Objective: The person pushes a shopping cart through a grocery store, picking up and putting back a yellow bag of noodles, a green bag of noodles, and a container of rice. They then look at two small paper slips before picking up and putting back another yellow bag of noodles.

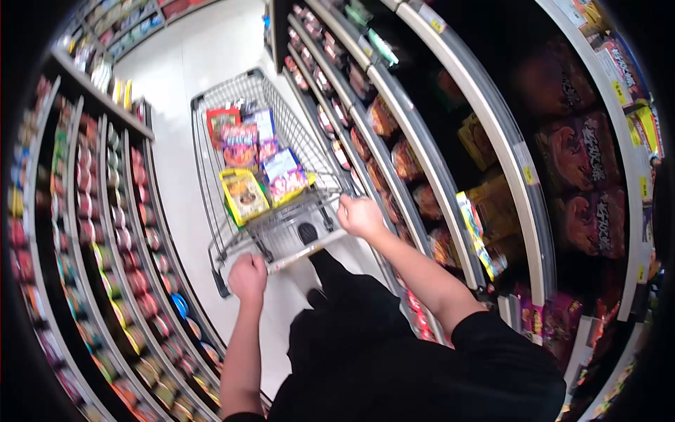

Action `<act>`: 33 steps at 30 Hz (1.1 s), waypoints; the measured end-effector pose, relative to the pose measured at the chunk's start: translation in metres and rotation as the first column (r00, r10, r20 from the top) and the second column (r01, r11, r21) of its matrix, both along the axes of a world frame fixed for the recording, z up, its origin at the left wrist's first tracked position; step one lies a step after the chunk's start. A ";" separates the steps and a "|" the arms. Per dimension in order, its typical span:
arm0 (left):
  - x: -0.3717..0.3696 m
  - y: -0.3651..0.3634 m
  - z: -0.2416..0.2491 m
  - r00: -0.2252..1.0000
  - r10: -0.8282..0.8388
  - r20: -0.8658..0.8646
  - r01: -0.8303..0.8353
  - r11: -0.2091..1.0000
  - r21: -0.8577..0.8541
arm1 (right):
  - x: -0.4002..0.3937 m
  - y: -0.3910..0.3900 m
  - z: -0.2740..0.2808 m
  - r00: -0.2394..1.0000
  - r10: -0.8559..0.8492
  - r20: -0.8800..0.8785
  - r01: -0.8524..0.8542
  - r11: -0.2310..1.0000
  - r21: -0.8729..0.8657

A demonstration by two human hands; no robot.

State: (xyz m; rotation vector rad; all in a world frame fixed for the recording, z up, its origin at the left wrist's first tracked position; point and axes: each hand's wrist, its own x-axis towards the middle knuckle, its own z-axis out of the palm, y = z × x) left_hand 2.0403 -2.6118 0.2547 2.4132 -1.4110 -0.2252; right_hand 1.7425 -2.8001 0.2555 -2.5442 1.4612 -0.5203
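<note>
Both of my hands grip the push bar (306,252) of a wire shopping cart (199,151). My left hand (247,276) is wrapped round the bar's left end, and my right hand (358,215) closes on its right end. Inside the basket lie several bright packages: a yellow packet (245,197) nearest me, a blue and white packet (283,166) to its right, a pink and purple packet (240,144) behind, and a red packet (222,124) at the far left. Their exact contents are too blurred to read.
Shelves of instant noodle cups (119,250) line the left side. On the right, close to my arm, stand shelves with noodle packs (580,158) and price rails (485,105). Pale floor (200,53) runs ahead to another stocked shelf (133,28) across the aisle's end.
</note>
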 end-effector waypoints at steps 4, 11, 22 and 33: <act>0.034 -0.063 0.004 0.999 0.038 -0.015 -0.037 0.999 0.030 | 0.038 -0.064 0.003 0.999 -0.010 0.035 0.008 0.998 0.056; 0.102 -0.171 0.002 0.996 0.070 0.055 -0.077 0.988 0.134 | 0.099 -0.175 0.003 0.989 0.024 0.146 -0.032 0.998 0.054; 0.183 -0.308 0.014 0.999 0.037 0.015 -0.039 0.992 0.117 | 0.185 -0.315 -0.017 0.998 0.069 -0.002 -0.069 0.998 -0.003; 0.249 -0.393 0.030 0.963 0.026 -0.268 0.017 0.988 0.155 | 0.159 -0.346 0.046 0.805 -0.384 0.452 0.342 0.923 0.175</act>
